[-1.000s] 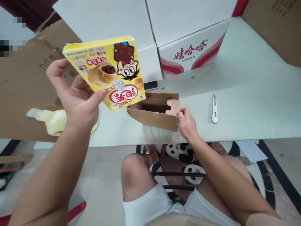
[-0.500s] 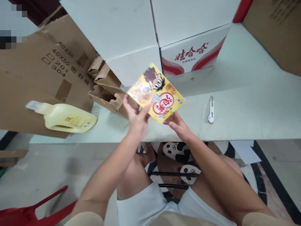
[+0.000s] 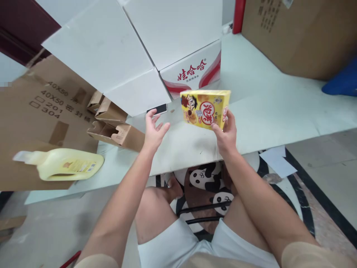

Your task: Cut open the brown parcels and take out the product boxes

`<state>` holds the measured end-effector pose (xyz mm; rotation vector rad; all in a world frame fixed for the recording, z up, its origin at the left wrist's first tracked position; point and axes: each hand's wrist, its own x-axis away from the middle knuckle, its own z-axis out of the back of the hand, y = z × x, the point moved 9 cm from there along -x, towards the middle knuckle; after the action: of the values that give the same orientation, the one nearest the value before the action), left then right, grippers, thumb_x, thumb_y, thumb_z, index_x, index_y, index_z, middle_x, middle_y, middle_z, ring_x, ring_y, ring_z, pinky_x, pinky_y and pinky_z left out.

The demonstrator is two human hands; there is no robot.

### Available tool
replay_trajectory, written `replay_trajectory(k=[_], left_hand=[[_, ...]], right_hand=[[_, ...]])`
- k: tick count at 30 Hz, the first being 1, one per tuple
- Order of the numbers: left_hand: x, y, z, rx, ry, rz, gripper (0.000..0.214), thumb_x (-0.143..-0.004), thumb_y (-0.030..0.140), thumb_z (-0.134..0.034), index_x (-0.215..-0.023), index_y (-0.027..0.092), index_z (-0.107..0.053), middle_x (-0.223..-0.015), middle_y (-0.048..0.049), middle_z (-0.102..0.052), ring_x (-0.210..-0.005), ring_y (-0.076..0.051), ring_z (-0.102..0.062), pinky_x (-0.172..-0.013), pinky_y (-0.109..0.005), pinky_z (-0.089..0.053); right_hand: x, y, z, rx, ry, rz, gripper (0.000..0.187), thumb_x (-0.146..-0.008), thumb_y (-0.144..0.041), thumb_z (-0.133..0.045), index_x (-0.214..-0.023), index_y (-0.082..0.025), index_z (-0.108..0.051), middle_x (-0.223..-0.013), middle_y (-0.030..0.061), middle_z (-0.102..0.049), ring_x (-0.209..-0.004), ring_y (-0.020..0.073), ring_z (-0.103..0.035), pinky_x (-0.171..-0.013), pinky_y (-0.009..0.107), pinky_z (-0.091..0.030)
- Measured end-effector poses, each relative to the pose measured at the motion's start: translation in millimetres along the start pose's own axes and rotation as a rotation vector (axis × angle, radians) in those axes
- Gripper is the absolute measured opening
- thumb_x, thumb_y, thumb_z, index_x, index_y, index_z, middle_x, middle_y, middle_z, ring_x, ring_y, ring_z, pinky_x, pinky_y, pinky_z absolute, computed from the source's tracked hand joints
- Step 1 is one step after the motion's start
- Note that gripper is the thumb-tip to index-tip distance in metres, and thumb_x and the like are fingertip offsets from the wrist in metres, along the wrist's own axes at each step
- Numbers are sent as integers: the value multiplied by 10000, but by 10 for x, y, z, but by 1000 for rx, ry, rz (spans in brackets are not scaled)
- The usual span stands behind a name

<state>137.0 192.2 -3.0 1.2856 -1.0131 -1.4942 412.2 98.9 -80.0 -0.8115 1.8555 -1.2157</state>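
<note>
My right hand [image 3: 227, 136] grips a yellow snack box [image 3: 205, 111] by its right end, thumb on the printed front. The box is held up over the table, its cartoon face and red lettering turned toward me. To its left, my left hand [image 3: 155, 132] is raised with fingers apart and holds nothing. Just behind those fingers a dark-screened phone [image 3: 161, 109] lies by the white cartons. Small open brown cardboard boxes [image 3: 129, 137] stand left of my left hand. The utility knife is hidden or out of view.
White cartons [image 3: 192, 72] with red print are stacked at the back of the pale table [image 3: 267, 100]. On the left, a yellow bottle [image 3: 69, 164] lies before a large brown carton [image 3: 52, 100]. Another brown carton [image 3: 295, 37] and a blue object [image 3: 343, 80] are at the right.
My left hand has let go of the yellow box. My right hand has moved it rightward and turned it front-on. The view has swung right, and the phone now shows.
</note>
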Motion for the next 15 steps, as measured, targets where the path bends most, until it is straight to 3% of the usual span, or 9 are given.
replay_trajectory(k=[3, 5, 9, 11, 15], left_hand=[[-140, 113, -249, -135, -154, 17, 862, -591, 381, -973, -1326, 277, -535, -1621, -94, -383, -1522, -357, -326, -1236, -612, -318], [-125, 79, -450, -179, -322, 84, 904, -551, 369, -988, -1344, 282, -563, -1622, -96, -422, -1550, -379, -297, -1236, -618, -325], [229, -228, -791, -125, -669, 326, 683, -618, 478, -934, -1187, 197, -682, -1346, -148, -691, -1332, -383, -592, -1062, -521, -527], [371, -415, -815, -79, -654, 410, 628, -664, 552, -889, -1120, 160, -705, -1225, -149, -749, -1151, -340, -703, -982, -470, -564], [427, -722, -706, 89, -417, 495, 696, -622, 586, -907, -1120, 151, -691, -1208, -140, -758, -1036, -281, -743, -920, -394, -583]], right_hand=[[30, -79, 7, 39, -13, 13, 641, -796, -451, -711, -1349, -293, -428, -1294, 100, -594, -1173, 275, -647, -1013, 476, -565], [65, -74, -30, -5, -36, -11, 640, -811, -477, -692, -1356, -303, -404, -1199, 83, -621, -1051, 252, -683, -952, 459, -593], [89, 34, -98, -114, -30, -84, 629, -840, -541, -665, -1351, -305, -383, -1115, 63, -646, -994, 223, -691, -909, 419, -607], [77, 139, -118, -131, -13, -147, 686, -838, -548, -676, -1392, -298, -358, -1189, 80, -650, -1061, 225, -683, -943, 425, -596], [65, 372, -192, -8, -65, -289, 813, -769, -551, -726, -1443, -260, -377, -1419, 151, -572, -1209, 259, -636, -1028, 470, -552]])
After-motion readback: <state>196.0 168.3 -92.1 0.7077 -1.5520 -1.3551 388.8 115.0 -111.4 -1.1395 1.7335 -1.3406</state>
